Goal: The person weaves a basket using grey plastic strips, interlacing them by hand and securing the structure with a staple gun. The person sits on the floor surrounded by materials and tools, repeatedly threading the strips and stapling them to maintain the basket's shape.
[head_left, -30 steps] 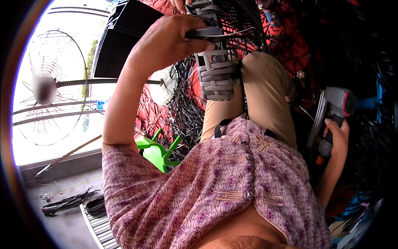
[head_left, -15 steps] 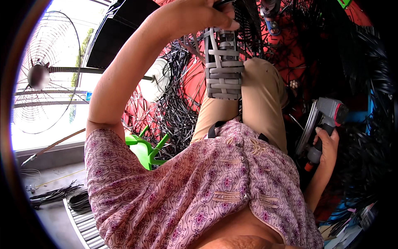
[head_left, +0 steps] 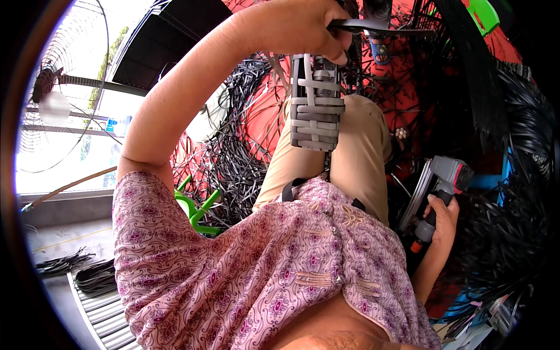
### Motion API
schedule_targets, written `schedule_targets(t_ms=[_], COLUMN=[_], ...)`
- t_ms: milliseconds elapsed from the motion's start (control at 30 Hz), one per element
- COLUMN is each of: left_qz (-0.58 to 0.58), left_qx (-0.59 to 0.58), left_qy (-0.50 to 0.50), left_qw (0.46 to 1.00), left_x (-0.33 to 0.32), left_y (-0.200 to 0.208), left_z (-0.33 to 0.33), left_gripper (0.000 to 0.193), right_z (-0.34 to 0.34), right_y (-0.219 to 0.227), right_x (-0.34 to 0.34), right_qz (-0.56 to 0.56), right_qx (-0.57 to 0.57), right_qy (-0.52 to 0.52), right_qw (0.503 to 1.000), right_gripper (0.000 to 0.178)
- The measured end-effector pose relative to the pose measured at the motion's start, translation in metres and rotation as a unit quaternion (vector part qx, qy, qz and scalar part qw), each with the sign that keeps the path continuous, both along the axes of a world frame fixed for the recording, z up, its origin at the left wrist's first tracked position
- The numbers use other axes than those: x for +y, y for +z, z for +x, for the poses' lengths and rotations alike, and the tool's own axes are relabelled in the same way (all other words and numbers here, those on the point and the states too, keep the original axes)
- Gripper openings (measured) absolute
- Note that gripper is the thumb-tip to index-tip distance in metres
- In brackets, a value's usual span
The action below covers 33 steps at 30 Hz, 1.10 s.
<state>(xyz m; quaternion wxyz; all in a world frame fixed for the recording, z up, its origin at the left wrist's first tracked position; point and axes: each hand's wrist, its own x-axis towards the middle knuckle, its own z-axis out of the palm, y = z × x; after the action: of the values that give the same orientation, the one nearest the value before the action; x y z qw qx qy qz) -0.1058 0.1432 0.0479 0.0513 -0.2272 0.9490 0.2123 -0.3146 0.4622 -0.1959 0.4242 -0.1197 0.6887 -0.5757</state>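
The woven piece (head_left: 317,119) – grey flat strips interlaced over and under – sits over the gap between the thighs (head_left: 359,154). Above it the left hand (head_left: 312,28), arm arched out and forward, pinches a dark strip (head_left: 379,27); the right hand (head_left: 444,219), low at the side, grips a grey tool (head_left: 447,170) by its handle.

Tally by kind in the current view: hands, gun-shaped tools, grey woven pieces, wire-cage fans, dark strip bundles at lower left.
Hands: 2 (left hand, right hand)
Gun-shaped tool: 1
Grey woven piece: 1
Wire-cage fan: 1
Dark strip bundles at lower left: 2 (upper bundle, lower bundle)
Total: 7
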Motion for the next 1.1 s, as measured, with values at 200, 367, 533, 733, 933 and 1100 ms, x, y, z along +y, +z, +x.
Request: schedule_targets(t_ms=[200,367,533,733,933,1100], left_qz=[-0.134,-0.072,-0.159,-0.045,-0.037,-0.103], left_qx=[0.139,0.082,0.164,0.328,0.316,0.241], left_qy=[-0.068,-0.133,-0.098,0.026,0.07,-0.014], left_qw=[0.979,0.985,0.969,0.943,0.945,0.965], left_x=[-0.013,-0.009,0.026,0.036,0.017,0.001], left_y=[-0.035,-0.032,-0.054,-0.078,-0.057,-0.054], left_z=[0.016,0.027,0.056,0.071,0.062,0.06], left_gripper=[0.016,0.019,0.025,0.017,0.015,0.017], right_z=[-0.001,0.002,0.001,-0.003,0.001,0.002], right_y=[0.0,0.005,0.003,-0.001,0.007,0.008], right_x=[-0.003,-0.002,-0.003,-0.004,-0.006,-0.005], right_qz=[0.003,0.013,0.01,0.036,0.033,0.011], right_qx=[0.003,0.003,-0.01,0.002,0.004,-0.003], right_qy=[-0.001,-0.006,-0.006,-0.004,-0.005,-0.002], right_qw=[1.0,1.0,1.0,0.999,0.999,1.0], right_gripper=[0.015,0.015,0.016,0.018,0.018,0.017])
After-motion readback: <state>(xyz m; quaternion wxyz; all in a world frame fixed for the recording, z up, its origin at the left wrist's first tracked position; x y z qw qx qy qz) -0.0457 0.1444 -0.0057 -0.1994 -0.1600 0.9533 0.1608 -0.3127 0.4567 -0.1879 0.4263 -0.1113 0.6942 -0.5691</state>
